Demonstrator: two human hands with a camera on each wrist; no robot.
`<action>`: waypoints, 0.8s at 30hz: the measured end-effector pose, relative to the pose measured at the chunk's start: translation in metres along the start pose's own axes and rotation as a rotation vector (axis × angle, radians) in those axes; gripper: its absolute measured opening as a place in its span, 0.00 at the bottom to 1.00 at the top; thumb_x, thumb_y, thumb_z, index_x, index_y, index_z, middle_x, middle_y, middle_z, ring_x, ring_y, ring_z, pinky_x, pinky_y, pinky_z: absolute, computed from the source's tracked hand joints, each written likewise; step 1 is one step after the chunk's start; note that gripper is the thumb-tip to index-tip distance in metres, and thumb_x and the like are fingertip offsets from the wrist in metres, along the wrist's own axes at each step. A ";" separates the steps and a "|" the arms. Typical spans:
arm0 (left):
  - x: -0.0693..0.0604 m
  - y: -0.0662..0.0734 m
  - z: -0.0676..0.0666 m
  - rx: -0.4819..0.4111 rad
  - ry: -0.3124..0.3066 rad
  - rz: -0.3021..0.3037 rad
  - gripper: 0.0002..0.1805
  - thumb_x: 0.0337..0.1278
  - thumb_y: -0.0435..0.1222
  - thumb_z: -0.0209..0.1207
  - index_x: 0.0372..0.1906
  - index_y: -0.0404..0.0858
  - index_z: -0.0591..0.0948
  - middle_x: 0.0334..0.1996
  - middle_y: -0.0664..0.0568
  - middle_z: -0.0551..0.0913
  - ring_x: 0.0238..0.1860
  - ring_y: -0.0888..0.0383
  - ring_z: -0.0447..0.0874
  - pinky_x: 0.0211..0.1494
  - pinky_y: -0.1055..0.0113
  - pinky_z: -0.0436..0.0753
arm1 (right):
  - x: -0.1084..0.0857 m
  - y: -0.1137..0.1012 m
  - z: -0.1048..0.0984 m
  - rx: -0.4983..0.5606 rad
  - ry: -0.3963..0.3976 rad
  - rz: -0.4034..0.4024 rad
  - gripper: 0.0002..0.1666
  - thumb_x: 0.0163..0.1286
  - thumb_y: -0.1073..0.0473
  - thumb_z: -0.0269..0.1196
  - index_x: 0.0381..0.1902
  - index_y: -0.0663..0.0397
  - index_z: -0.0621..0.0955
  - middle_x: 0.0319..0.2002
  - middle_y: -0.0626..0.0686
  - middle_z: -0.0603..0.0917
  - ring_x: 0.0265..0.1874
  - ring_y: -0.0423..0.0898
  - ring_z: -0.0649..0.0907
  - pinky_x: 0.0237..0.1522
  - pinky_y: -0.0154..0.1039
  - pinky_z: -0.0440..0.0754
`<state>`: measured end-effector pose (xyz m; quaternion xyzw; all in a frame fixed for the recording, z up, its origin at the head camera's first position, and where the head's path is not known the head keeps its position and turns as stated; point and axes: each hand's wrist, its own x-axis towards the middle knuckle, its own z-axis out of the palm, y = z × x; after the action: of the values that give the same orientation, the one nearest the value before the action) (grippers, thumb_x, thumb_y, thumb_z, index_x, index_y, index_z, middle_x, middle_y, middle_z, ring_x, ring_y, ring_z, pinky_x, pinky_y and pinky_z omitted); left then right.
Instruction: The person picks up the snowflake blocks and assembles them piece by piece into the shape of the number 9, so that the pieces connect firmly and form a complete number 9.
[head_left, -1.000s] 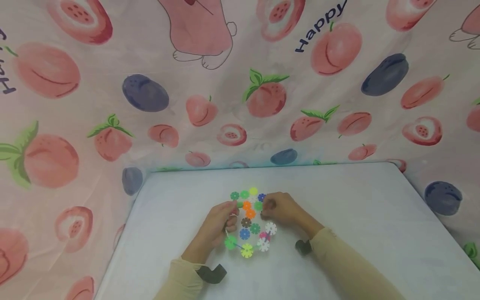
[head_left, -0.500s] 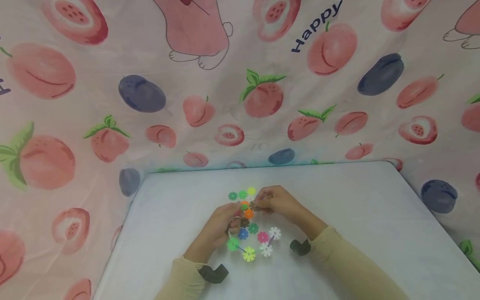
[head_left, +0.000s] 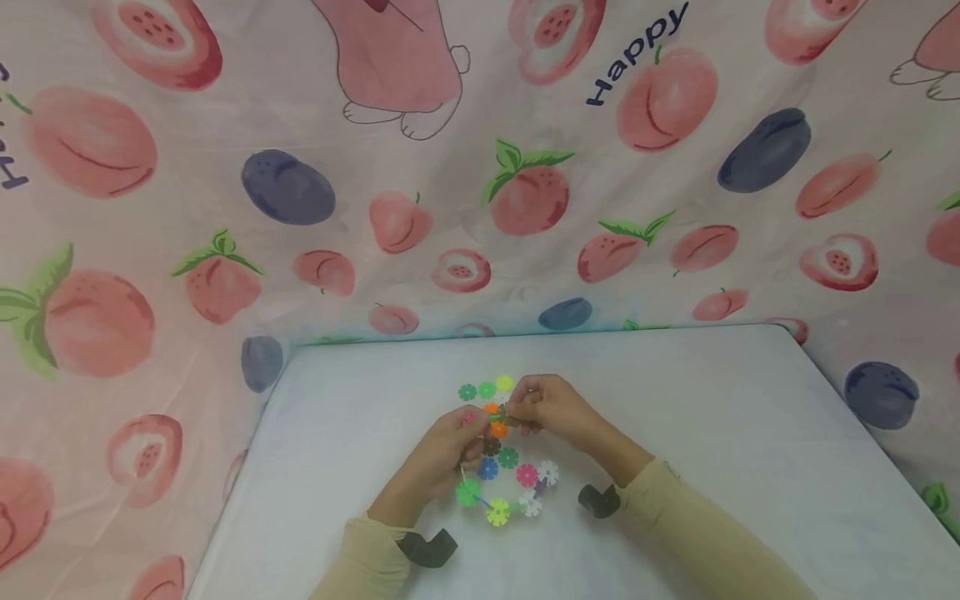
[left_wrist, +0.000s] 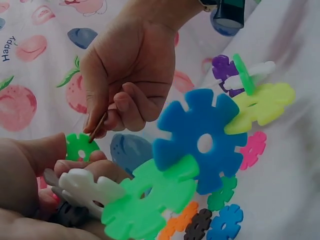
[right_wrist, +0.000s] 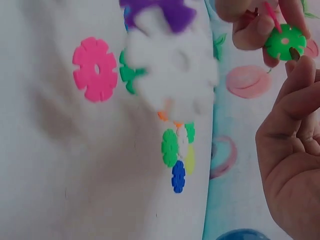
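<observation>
My left hand (head_left: 450, 442) pinches a green snowflake disc (left_wrist: 80, 145) with a pink disc (right_wrist: 273, 17) slotted into it. My right hand (head_left: 551, 404) pinches a brown disc (left_wrist: 98, 127), seen nearly edge-on, against the green disc's rim. Whether it sits in a slot I cannot tell. From the left hand hangs a chain of joined discs: a white disc (left_wrist: 85, 187), a light green disc (left_wrist: 150, 200), a blue disc (left_wrist: 202, 140), a yellow disc (left_wrist: 262, 107) and, farther along, a purple disc (left_wrist: 226, 70) beside white ones. The left fingers hide part of the chain.
Several loose discs lie on the white table (head_left: 675, 400) beneath and behind the hands, among them a pink disc (head_left: 527, 475), a blue disc (head_left: 487, 468) and a yellow disc (head_left: 505, 383). A fruit-printed cloth (head_left: 480, 208) rises behind the table.
My right hand has come left from among the loose discs with the brown disc, which now meets the green disc. The left hand has turned the green disc, and the hanging chain has swung slightly.
</observation>
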<state>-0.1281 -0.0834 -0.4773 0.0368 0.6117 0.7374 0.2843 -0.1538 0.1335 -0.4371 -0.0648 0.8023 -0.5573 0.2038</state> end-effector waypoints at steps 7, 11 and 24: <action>-0.001 0.002 0.003 -0.012 -0.018 0.025 0.12 0.77 0.46 0.53 0.45 0.41 0.73 0.21 0.58 0.65 0.21 0.63 0.60 0.26 0.74 0.63 | -0.005 -0.005 0.005 -0.007 0.035 -0.056 0.11 0.70 0.58 0.68 0.34 0.58 0.78 0.30 0.56 0.88 0.27 0.48 0.84 0.36 0.43 0.85; -0.003 0.004 0.005 -0.010 -0.030 0.055 0.12 0.77 0.46 0.52 0.46 0.42 0.71 0.20 0.59 0.64 0.21 0.63 0.59 0.26 0.74 0.63 | -0.005 -0.006 0.007 0.013 0.041 -0.083 0.12 0.71 0.58 0.67 0.34 0.59 0.77 0.35 0.59 0.90 0.27 0.48 0.85 0.37 0.41 0.85; -0.003 0.009 0.007 -0.017 -0.013 0.056 0.13 0.78 0.48 0.51 0.44 0.42 0.71 0.22 0.57 0.65 0.24 0.61 0.61 0.30 0.72 0.66 | 0.001 0.000 0.001 0.039 -0.017 -0.062 0.13 0.70 0.54 0.68 0.34 0.57 0.78 0.32 0.61 0.88 0.29 0.53 0.84 0.38 0.46 0.84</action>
<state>-0.1257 -0.0791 -0.4665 0.0564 0.6022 0.7499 0.2680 -0.1547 0.1320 -0.4373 -0.0905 0.7870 -0.5784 0.1946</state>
